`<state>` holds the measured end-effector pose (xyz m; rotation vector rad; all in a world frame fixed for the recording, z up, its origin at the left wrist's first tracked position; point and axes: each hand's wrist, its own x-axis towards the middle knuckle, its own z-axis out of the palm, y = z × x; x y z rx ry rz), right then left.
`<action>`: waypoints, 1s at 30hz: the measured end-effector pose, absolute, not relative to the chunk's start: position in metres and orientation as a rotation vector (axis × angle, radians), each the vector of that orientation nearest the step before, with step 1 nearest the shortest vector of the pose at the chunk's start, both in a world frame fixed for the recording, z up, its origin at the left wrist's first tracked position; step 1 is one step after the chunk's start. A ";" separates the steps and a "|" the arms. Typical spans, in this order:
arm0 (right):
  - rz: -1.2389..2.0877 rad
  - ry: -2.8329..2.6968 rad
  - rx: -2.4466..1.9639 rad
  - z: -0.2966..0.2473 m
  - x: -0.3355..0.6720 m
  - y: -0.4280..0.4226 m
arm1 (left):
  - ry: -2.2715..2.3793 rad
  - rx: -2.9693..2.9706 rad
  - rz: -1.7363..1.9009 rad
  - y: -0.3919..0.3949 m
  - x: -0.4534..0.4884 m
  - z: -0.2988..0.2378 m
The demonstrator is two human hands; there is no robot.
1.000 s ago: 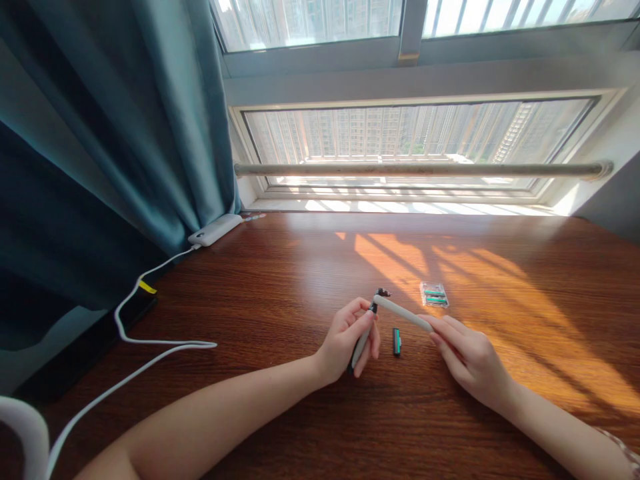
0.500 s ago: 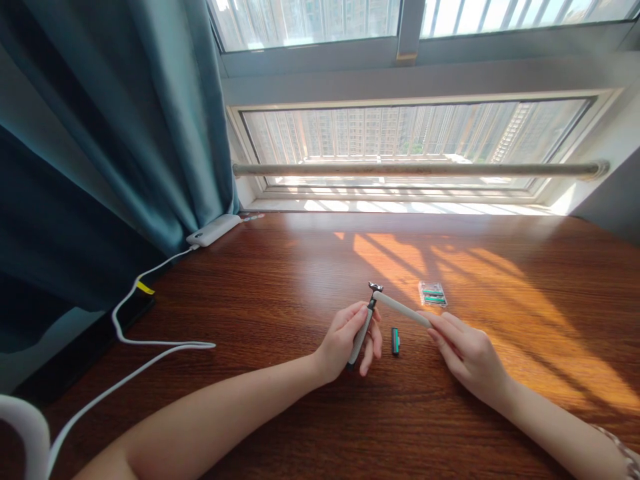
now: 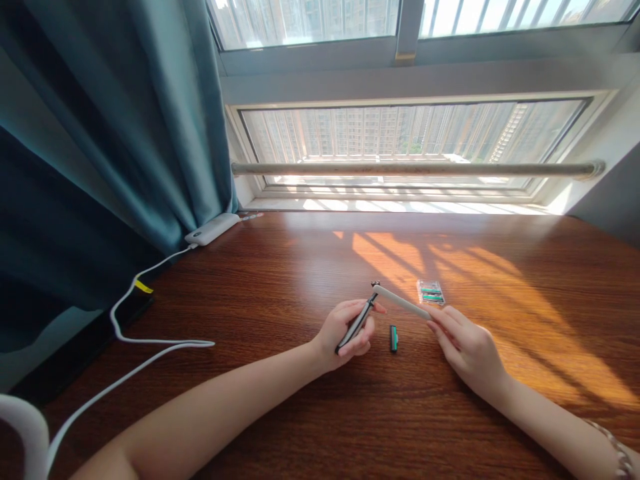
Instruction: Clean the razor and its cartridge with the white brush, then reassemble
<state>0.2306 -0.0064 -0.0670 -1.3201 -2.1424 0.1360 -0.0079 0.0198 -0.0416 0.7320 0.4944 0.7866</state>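
My left hand [image 3: 347, 335] is closed round the grey and black handle of a razor [image 3: 358, 326], which slants up to the right with its small head at the top. Between the fingers of my right hand [image 3: 467, 343] is one end of a slim white stick [image 3: 403, 301]. Its rounded far end meets the razor just below the head; whether it touches cannot be told. A loose razor cartridge [image 3: 394, 339], black and green, lies on the table between my hands. Behind my right hand sits a clear plastic case [image 3: 431, 292] with green-striped cartridges in it.
The brown wooden table [image 3: 280, 280] reaches back to a window with a horizontal rail [image 3: 415, 169]. At the left, a white power bank-like block [image 3: 213, 230] trails a white cable [image 3: 165, 343] beside the blue curtain [image 3: 150, 113].
My left hand has turned the razor to a flatter slant, and its fingers have curled tighter round the handle. The stick's far end has stayed at the razor's neck, slightly higher in view.
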 end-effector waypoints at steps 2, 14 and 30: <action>0.127 -2.101 -1.328 -0.067 0.231 -0.006 | 0.500 0.713 0.754 0.021 -0.009 -0.040; 0.215 -2.080 -1.282 -0.066 0.229 -0.005 | 0.479 0.676 0.742 0.023 -0.010 -0.041; 0.429 -1.934 -1.462 -0.066 0.230 -0.005 | 0.475 0.724 0.837 0.023 -0.008 -0.045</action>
